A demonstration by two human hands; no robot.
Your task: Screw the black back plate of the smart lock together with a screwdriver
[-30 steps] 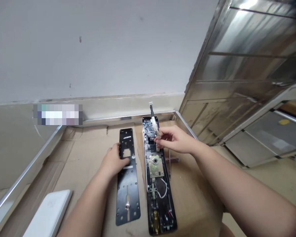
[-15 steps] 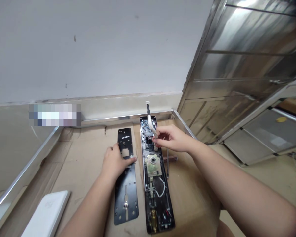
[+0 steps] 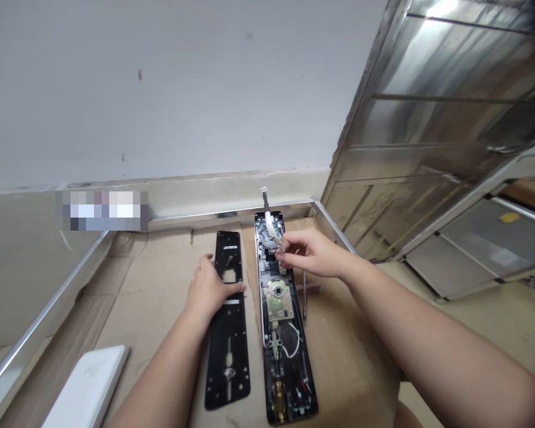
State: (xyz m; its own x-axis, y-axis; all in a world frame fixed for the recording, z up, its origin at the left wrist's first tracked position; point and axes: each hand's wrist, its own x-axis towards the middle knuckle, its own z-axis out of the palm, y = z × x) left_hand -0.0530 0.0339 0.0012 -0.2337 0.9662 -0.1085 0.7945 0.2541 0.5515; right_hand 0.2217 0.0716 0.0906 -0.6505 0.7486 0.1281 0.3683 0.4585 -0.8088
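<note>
Pinching cable (image 3: 271, 226) above housing (image 3: 302, 364) : right hand (image 3: 311, 252) | left hand (image 3: 209, 289) : half-open, clasping black plate (image 3: 237, 333)

Your left-hand grip (image 3: 209, 291) holds the black plate (image 3: 238, 333) | your right-hand grip (image 3: 310, 254) pinches the white cable (image 3: 270, 224) over the open housing (image 3: 299, 365) | cardboard (image 3: 151, 285) lies beneath

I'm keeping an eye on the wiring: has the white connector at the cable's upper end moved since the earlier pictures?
Yes, slightly: the white connector has shifted left in the picture, judged against the far right corner of the metal frame.
</note>
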